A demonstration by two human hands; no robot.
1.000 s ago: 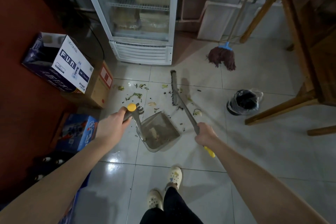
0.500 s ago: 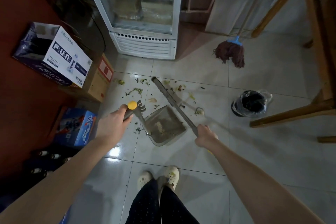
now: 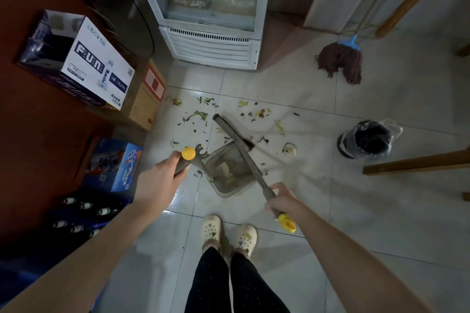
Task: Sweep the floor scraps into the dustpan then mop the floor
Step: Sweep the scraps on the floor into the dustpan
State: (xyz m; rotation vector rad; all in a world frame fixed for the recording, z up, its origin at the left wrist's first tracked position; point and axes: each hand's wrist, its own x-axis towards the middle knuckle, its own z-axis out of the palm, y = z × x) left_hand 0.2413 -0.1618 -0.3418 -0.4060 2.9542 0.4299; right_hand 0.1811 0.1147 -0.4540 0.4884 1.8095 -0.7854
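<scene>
Green scraps [image 3: 199, 115] lie scattered on the tiled floor [image 3: 292, 89]. The grey dustpan [image 3: 223, 190] holds some debris. The broom [image 3: 244, 152] crosses its mouth. The mop [image 3: 340, 62] rests well apart.

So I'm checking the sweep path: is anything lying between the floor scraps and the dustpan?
Nothing visible does. Bare tile separates the scraps from the dustpan; only the broom head lies between. The boxes and bin stand off to the sides.
</scene>
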